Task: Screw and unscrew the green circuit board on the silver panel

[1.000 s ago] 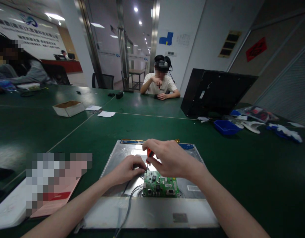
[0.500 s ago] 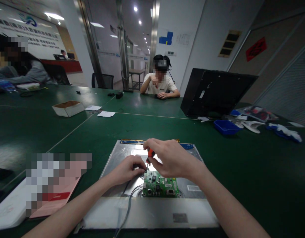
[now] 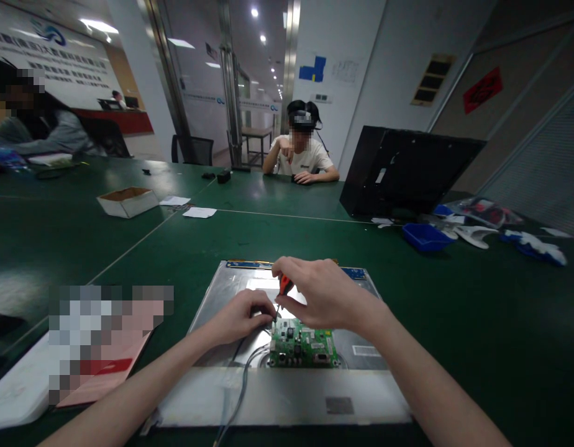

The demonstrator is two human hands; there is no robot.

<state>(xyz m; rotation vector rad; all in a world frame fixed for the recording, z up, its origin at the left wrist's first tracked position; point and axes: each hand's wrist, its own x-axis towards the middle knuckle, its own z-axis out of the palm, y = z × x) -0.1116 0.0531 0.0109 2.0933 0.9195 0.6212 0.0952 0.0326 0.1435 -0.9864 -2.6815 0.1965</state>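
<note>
On the green table [image 3: 250, 239], fingers [image 3: 278, 300] surround the red screwdriver [image 3: 285, 284].

Right here at the front, the circuit board [image 3: 304, 345] is lying on the panel [image 3: 268, 397], which is resting on the counter [image 3: 250, 239], with cables [image 3: 243, 388] trailing from the board's left side. Further back, the box [image 3: 127, 205] is sitting left, papers [image 3: 200, 212] just beside it; the casing [image 3: 403, 177] is standing right, behind the tray [image 3: 424, 238], and a glove [image 3: 535, 246] is lying further right.
</note>
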